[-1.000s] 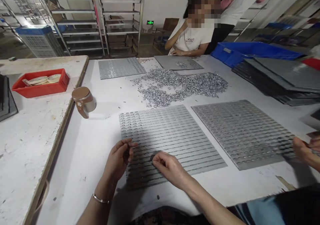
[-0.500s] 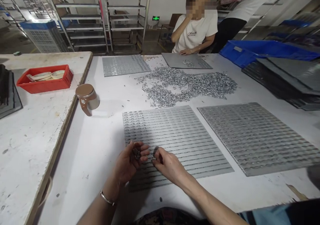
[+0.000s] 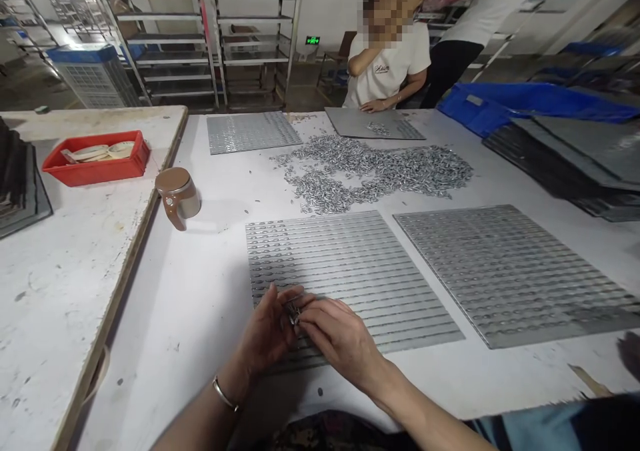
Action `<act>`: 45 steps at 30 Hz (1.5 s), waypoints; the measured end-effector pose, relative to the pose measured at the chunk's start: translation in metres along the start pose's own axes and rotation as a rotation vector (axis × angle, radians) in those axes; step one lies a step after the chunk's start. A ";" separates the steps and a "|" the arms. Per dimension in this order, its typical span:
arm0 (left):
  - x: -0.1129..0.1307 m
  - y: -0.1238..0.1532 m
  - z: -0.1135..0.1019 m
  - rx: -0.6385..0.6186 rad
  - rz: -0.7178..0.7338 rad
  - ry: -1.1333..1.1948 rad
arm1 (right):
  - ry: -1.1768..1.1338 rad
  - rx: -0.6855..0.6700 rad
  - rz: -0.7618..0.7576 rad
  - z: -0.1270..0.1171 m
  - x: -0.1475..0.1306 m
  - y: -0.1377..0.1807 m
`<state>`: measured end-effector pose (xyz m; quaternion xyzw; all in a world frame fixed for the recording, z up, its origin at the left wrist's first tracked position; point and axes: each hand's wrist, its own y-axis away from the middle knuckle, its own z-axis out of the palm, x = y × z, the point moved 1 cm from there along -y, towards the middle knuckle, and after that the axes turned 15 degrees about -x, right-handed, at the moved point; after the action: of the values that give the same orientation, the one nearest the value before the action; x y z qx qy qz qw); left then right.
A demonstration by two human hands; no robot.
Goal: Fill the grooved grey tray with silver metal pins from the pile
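Note:
Cupped palm up, my left hand (image 3: 267, 331) holds several small, shiny, spindle-shaped metal pieces (image 3: 293, 314). My right hand (image 3: 345, 337) reaches across to that palm, its thumb and fingertips pinched together on the pieces there; exactly what they grip is partly hidden. Both hands are over the lower left part of a grey ridged plate (image 3: 360, 264). Rows of metal pieces (image 3: 267, 241) lie along the grooves at the plate's left side, while the grooves farther right show bare. My hands cover part of the lower left rows.
Beyond the plate spreads a heap of loose metal pieces (image 3: 400, 167). A second ridged plate (image 3: 510, 271) lies right. A brown-lidded mug (image 3: 177, 194) and red bin (image 3: 100, 167) are left. Opposite sits a person (image 3: 390, 71) behind another plate (image 3: 350, 123); a blue crate (image 3: 500, 107) stands back right.
My right hand has moved from over the plate's grooves to my left palm, its fingertips now among the metal pieces. My left hand has shifted slightly right.

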<state>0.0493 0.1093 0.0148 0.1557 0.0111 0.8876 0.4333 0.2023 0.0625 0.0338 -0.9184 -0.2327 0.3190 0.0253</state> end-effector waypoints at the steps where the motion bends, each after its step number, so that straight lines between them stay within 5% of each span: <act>1: -0.001 0.000 0.000 0.021 -0.004 -0.042 | -0.057 0.015 0.031 0.000 0.001 0.001; 6: -0.003 0.000 -0.002 0.124 0.003 -0.348 | -0.258 0.046 0.286 -0.009 0.011 0.008; 15: 0.042 0.005 -0.002 0.299 0.309 -0.243 | -0.396 -0.261 0.484 0.015 0.026 0.020; 26: 0.030 0.001 -0.005 0.259 0.180 -0.093 | -0.198 -0.346 0.611 0.027 0.030 0.005; 30: 0.024 0.001 0.001 0.184 0.148 -0.038 | -0.176 -0.251 0.534 0.018 0.025 0.006; 34: 0.014 0.001 0.006 0.090 0.133 -0.011 | -0.160 -0.075 0.255 0.000 0.002 0.004; 37: 0.005 0.001 0.008 0.070 0.089 -0.005 | -0.054 -0.104 0.099 0.001 -0.014 -0.003; 42: -0.007 0.000 0.006 0.100 0.104 -0.024 | 0.131 -0.199 0.117 0.021 -0.020 -0.012; 45: -0.011 -0.001 0.005 0.048 0.074 -0.046 | 0.022 -0.166 0.135 0.017 -0.015 -0.010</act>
<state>0.0580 0.1007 0.0167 0.1869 0.0165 0.8986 0.3967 0.1777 0.0632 0.0315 -0.9344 -0.1955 0.2893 -0.0699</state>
